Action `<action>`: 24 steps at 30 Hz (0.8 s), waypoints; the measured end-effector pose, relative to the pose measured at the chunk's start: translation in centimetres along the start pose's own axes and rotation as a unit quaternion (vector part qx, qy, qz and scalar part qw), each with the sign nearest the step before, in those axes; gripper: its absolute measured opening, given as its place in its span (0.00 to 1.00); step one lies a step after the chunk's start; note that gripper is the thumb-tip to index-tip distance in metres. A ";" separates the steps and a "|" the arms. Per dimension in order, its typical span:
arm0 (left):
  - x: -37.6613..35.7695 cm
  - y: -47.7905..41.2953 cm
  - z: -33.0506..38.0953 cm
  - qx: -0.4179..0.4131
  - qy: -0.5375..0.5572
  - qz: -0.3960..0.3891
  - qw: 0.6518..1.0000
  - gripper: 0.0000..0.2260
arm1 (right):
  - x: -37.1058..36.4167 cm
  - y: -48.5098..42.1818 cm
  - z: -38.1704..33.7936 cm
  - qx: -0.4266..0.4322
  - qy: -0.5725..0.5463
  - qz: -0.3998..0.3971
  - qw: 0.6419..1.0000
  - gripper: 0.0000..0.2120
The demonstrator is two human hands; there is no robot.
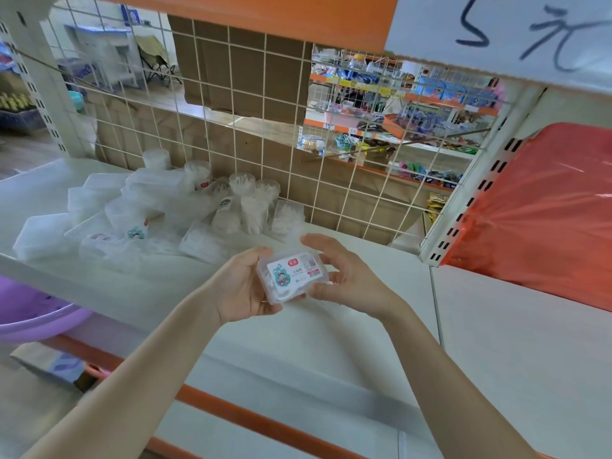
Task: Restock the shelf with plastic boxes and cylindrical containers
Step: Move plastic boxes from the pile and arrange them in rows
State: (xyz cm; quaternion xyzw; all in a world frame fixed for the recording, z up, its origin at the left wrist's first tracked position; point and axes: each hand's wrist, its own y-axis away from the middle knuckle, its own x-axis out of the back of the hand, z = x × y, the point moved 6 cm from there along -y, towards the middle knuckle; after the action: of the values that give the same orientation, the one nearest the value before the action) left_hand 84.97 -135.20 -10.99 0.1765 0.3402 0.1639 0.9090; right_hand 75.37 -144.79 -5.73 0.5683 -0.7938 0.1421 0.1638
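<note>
Between both hands, left (pixel 243 286) and right (pixel 344 276), sits a small clear plastic box (pixel 293 275); each holds one end above the white shelf (pixel 364 342).

Two bare arms fill the lower half of the view. The left forearm (pixel 132 369) enters from the corner at 7 o'clock, long and slender, broad at the frame's edge and narrowing evenly to a slim wrist. The right forearm (pixel 440 376) enters from 5 o'clock with the same smooth taper. Both are uncovered along all the length that shows, the surface plain and even. The left hand (pixel 241 286), just below centre towards 7 o'clock, has a rounded heel and slim fingers. The right hand (pixel 347 276), towards 5 o'clock, has long, slender fingers with smooth knuckles. The nails are too blurred to describe.
</note>
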 end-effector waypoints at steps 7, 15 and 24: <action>0.0 -0.1 -0.2 0.014 -0.013 0.016 1.000 0.20 | 0.0 0.1 0.0 -0.005 0.023 -0.006 1.000 0.30; 0.5 -0.4 0.2 -0.034 -0.035 0.033 0.998 0.23 | 0.6 0.0 0.9 0.006 0.047 0.051 0.998 0.30; 0.7 0.6 2.2 -0.255 -0.649 0.126 0.706 0.39 | 0.5 0.0 2.1 -0.001 0.181 0.094 0.979 0.28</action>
State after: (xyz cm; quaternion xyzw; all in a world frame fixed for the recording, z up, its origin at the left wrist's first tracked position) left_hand 86.90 -134.80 -9.57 0.0417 -0.4139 0.2025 0.8865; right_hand 75.01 -146.06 -7.40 0.4556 -0.8012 0.2565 0.2912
